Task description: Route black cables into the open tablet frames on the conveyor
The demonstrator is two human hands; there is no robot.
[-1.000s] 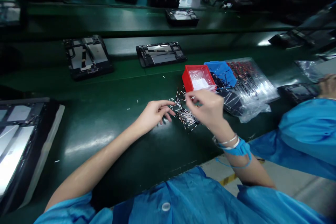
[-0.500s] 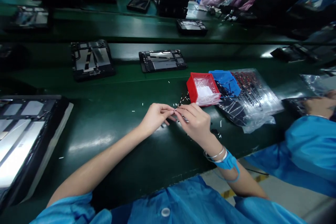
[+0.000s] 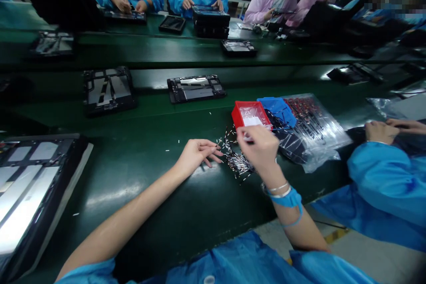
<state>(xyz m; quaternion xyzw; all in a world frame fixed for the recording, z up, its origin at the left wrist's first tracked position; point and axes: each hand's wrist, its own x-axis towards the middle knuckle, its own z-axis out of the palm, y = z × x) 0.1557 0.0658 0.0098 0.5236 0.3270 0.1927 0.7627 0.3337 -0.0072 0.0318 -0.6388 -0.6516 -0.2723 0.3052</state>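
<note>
My left hand (image 3: 197, 152) rests on the green table (image 3: 140, 173), fingers loosely curled, fingertips beside a pile of small thin silver strips (image 3: 237, 161). My right hand (image 3: 260, 144) is raised above that pile near the red bin (image 3: 250, 113), with thumb and fingers pinched together on one small pale strip. A blue wrist strap (image 3: 286, 198) is on my right wrist. The red bin holds a clear plastic bag.
A blue bin (image 3: 278, 109) and a clear bag of parts (image 3: 311, 120) lie right of the red bin. Dark tablet frames (image 3: 195, 88) (image 3: 107, 90) sit on the conveyor, a larger one (image 3: 29, 177) at left. A co-worker's hands (image 3: 386, 129) are at right; other people work across the line.
My right hand left my left fingertips and rose toward the red bin, uncovering the strip pile. The left hand stayed on the table. The view tilted up a little.
</note>
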